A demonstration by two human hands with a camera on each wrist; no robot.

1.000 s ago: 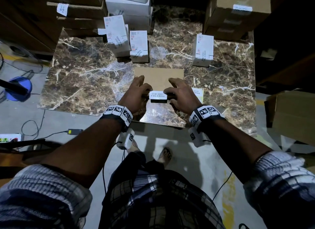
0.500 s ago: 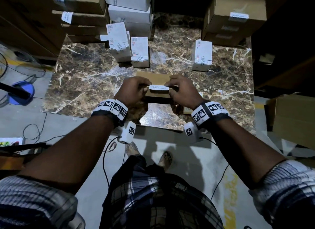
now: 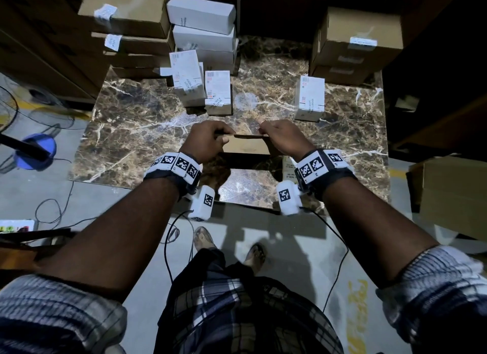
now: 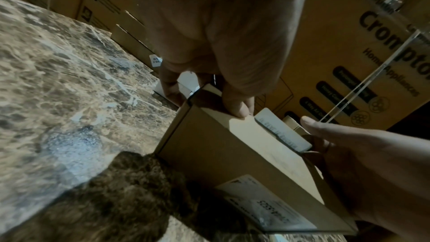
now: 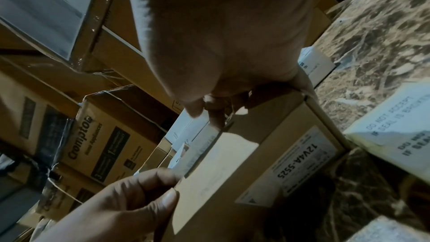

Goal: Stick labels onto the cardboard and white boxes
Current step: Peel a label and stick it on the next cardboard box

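A flat cardboard box (image 3: 246, 146) stands tipped up on its edge on the marble table (image 3: 137, 121), held between both hands. My left hand (image 3: 216, 137) grips its left top corner, thumb on the near face (image 4: 237, 107) and fingers behind. My right hand (image 3: 271, 134) pinches the right end of the top edge (image 5: 207, 109). A white seal label (image 4: 282, 132) lies along that top edge between the hands. A printed sticker reading 12V4A-5525 (image 5: 300, 161) sits low on the near face.
A pad of seal labels (image 3: 289, 166) lies by my right wrist. White labelled boxes (image 3: 218, 92) (image 3: 308, 98) stand behind the box. Cardboard stacks rise at back left (image 3: 126, 13) and back right (image 3: 361, 34). Another carton (image 3: 453, 192) sits off the table's right.
The box lay flat with the label held at its near edge. It has been tipped upright, and both hands have moved up to its top edge with the label.
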